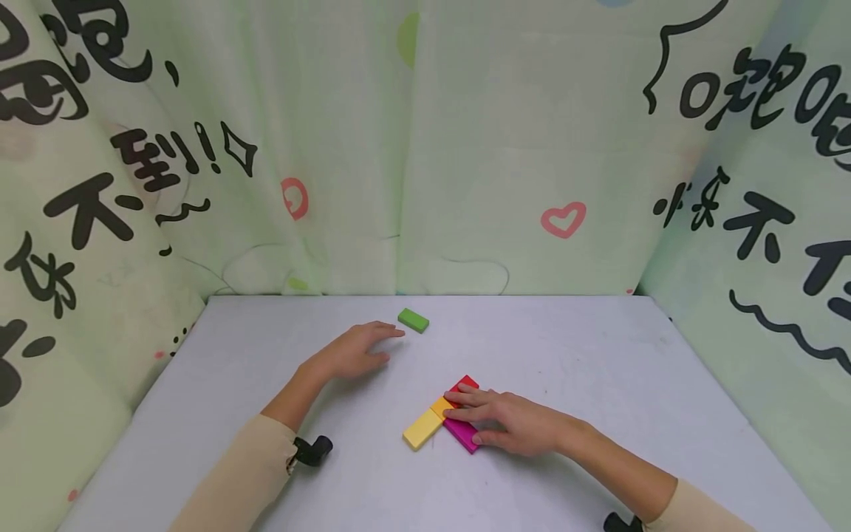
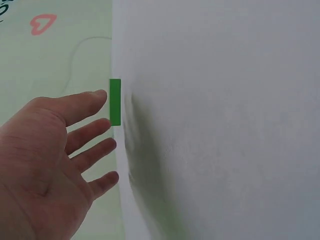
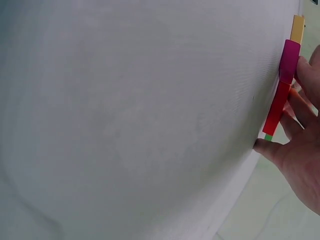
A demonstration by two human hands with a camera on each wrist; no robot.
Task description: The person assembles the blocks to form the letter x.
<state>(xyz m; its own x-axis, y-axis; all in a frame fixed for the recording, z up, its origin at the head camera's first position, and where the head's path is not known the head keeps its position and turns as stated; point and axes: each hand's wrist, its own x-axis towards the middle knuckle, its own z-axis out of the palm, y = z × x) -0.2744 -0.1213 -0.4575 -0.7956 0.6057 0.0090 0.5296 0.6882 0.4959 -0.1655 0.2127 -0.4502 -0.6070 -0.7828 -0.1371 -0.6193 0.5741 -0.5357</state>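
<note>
Four-sided flat blocks lie on the white table (image 1: 585,347). My left hand (image 1: 359,350) reaches toward a green block (image 1: 414,320), fingers extended and a small gap short of it; in the left wrist view the palm faces the camera, holding nothing. Nearer the middle, a yellow block (image 1: 422,430), an orange block (image 1: 439,406), a red block (image 1: 468,381) and a magenta block (image 1: 460,434) sit together. Over this group rests my right hand (image 1: 521,423), fingers fairly straight, thumb touching the magenta block (image 3: 289,61). Its fingers partly hide the red and orange blocks.
A pale green curtain (image 1: 505,162) with black writing and red hearts encloses the table's back and sides. Each wrist wears a black camera; the left one (image 1: 312,450) shows beside the sleeve.
</note>
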